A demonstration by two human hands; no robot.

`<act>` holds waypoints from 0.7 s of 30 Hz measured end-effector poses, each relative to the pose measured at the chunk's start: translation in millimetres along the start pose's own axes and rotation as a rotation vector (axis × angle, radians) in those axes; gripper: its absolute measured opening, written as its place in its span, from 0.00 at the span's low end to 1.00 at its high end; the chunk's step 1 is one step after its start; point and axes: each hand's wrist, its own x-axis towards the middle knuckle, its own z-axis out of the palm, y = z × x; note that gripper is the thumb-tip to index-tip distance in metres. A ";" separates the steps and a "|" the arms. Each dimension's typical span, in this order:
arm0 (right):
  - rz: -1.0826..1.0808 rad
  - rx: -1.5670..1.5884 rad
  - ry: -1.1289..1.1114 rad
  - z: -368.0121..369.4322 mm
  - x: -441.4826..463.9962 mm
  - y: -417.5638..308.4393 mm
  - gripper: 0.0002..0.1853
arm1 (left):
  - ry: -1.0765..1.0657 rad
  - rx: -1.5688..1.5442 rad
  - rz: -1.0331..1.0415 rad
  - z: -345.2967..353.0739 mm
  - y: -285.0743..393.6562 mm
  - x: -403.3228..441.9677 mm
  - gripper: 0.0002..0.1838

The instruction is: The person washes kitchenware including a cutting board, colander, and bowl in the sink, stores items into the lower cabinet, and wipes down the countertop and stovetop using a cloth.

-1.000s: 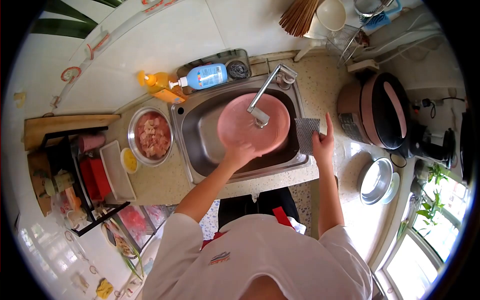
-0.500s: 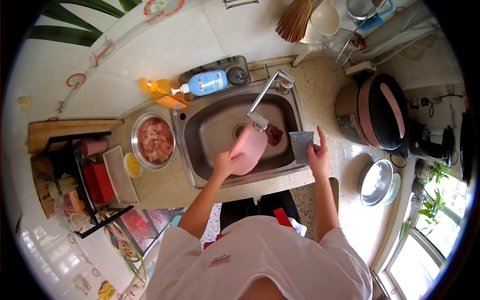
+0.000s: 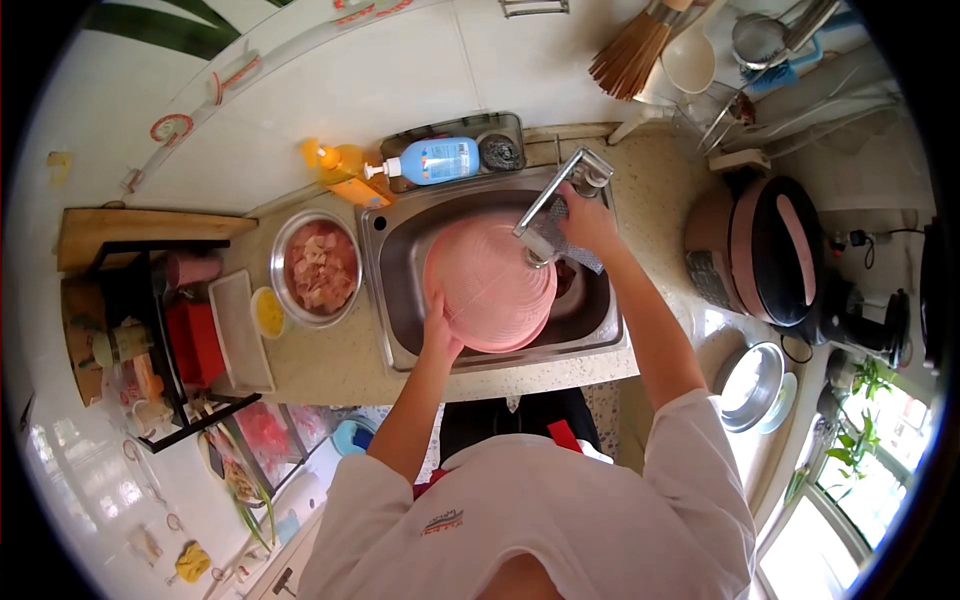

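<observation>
We can read no word or number. Blue bottle [image 3: 432, 162], 12 o'clock: printed label [image 3: 448, 158], letters too small for us. Shirt [image 3: 540, 490], 6 o'clock: small logo [image 3: 443, 521], lettering blurred. Cooker [image 3: 748, 250], 3 o'clock: panel [image 3: 702, 284] markings we cannot make out.

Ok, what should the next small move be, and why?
Probably bring the grey cloth onto the pink basin: the right grip has it beside the tap, close to the basin, while the left grip holds the basin's edge.
</observation>
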 end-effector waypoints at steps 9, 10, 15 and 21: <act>0.104 -0.024 -0.021 -17.5 24.2 -10.7 0.53 | -0.194 -0.121 -0.030 -46.3 31.8 -53.1 0.37; 0.058 -0.010 -0.020 -18.4 22.3 -11.1 0.53 | -0.191 -0.121 -0.011 -48.9 33.4 -57.7 0.37; 0.000 -0.054 -0.031 7.7 38.2 -7.1 0.53 | -0.192 -0.039 0.174 -29.1 39.0 -100.7 0.36; 0.144 0.070 0.060 1.1 39.9 -14.9 0.54 | -0.203 -0.088 0.242 -4.8 49.4 -136.6 0.39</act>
